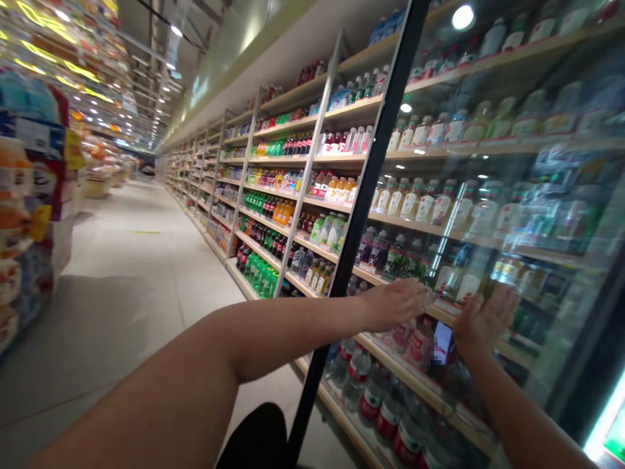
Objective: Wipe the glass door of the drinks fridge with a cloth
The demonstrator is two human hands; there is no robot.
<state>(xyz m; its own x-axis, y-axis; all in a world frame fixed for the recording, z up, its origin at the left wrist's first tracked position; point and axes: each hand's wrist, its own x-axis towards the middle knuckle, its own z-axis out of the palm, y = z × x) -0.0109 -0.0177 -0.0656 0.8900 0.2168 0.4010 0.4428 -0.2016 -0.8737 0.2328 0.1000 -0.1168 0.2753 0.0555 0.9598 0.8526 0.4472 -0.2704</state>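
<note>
A glass door (532,189) with a black frame (374,156) stands in front of shelves of bottles. From the lower left my left arm reaches across the frame; my left hand (398,304) lies flat against or very near the glass, fingers stretched out. My right hand (483,319), raised beside it, has its fingers spread and its palm towards the pane. Neither hand holds anything visible. Between them shows a small pale bluish rectangle (442,343), partly blurred; I cannot tell whether it is a reflection. Bottles with red labels (388,413) stand low behind the glass.
Open shelves of drinks (268,215) run along the wall to the left. A floor aisle (146,260) stretches away beside them. Stacked goods (29,195) stand at the far left. A dark rounded shape (258,436) is at the bottom edge.
</note>
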